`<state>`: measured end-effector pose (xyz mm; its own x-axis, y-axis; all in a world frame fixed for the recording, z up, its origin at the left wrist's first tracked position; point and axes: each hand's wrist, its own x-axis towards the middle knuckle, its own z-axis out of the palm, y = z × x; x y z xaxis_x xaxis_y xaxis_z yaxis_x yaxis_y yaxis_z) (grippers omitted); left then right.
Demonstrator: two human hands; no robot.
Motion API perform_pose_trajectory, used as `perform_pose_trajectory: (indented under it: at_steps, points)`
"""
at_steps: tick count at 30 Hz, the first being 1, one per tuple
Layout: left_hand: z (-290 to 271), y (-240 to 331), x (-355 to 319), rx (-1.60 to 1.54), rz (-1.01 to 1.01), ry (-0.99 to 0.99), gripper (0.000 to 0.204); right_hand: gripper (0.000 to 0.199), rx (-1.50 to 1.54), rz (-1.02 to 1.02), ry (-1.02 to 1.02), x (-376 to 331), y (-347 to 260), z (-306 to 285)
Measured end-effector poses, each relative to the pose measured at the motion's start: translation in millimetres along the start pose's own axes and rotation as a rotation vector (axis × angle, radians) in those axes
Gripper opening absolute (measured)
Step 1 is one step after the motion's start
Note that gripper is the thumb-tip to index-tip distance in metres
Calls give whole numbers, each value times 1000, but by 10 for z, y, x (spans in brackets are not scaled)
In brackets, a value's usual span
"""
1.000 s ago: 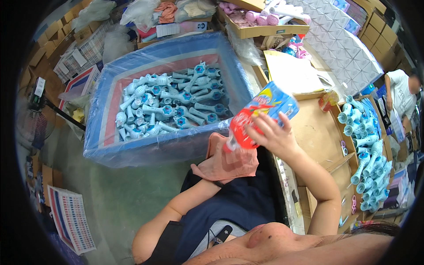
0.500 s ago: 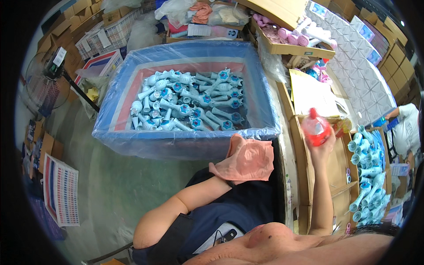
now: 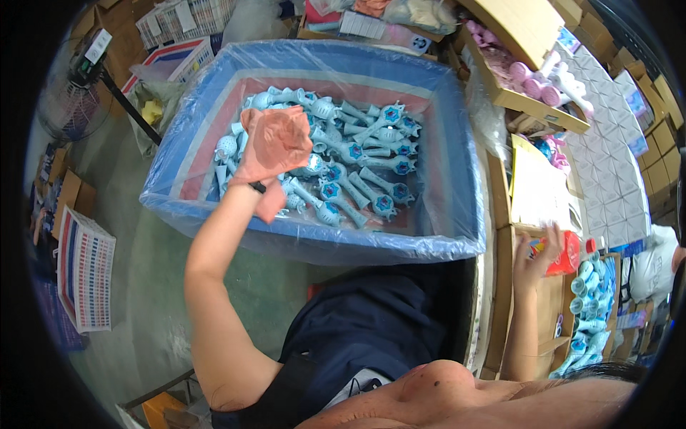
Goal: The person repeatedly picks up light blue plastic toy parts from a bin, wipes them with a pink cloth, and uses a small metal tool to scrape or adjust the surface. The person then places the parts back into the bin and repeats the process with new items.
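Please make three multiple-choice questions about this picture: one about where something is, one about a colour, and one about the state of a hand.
1. Where is the left hand?
A. Over the plastic-lined bin of toy wands
B. On the floor beside the fan
C. On the person's lap

2. What colour is the glove on the left hand?
A. Black
B. Pinkish orange
C. Green

3. What is the right hand doing?
A. Hanging empty at the person's side
B. Resting flat inside the bin
C. Touching a red package over the cardboard box

Answers:
1. A, the gloved hand is raised above the blue wands lying in the bin.
2. B, the glove shows pinkish orange against the blue toys.
3. C, the bare fingers lie against the red package at the right, over the cardboard box.
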<state>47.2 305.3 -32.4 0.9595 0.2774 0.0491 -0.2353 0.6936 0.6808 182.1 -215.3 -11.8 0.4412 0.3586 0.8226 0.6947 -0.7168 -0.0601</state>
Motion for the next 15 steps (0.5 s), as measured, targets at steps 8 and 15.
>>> perform_pose_trajectory:
  at_steps: [8,15]
  points:
    - [-530,-10,136,-163,-298,-144,34,21,316,-737,-975,294,-940,2198]
    - [-312,2,17,-305,-399,69,33,33,172,-856,-1818,-948,-1577,3965]
